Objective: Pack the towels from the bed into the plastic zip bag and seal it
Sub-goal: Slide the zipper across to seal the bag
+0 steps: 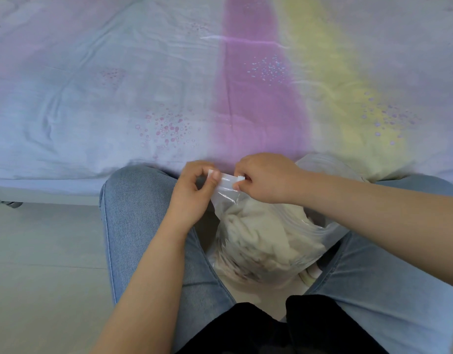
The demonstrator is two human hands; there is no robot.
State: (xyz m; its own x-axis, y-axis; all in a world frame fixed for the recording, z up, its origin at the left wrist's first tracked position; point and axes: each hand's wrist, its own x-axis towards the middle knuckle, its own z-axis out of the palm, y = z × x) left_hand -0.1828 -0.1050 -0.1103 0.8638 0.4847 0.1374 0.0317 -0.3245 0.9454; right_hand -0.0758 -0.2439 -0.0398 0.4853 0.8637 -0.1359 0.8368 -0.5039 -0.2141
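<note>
A clear plastic zip bag (320, 233) stands between my knees, stuffed with cream-white towels (258, 231). My left hand (192, 190) pinches the left end of the bag's zip strip (226, 183) between thumb and fingers. My right hand (266, 177) pinches the same strip a little further right, at the small white slider (240, 178). The strip is stretched short and taut between both hands. The rest of the bag mouth runs under my right forearm and is partly hidden.
The bed (143, 85) with a pastel blue, pink and yellow sheet fills the upper half, its edge touching my knees. No towels lie on the visible sheet. My jeans-clad legs (133, 221) flank the bag. Pale floor tiles (41, 264) lie to the left.
</note>
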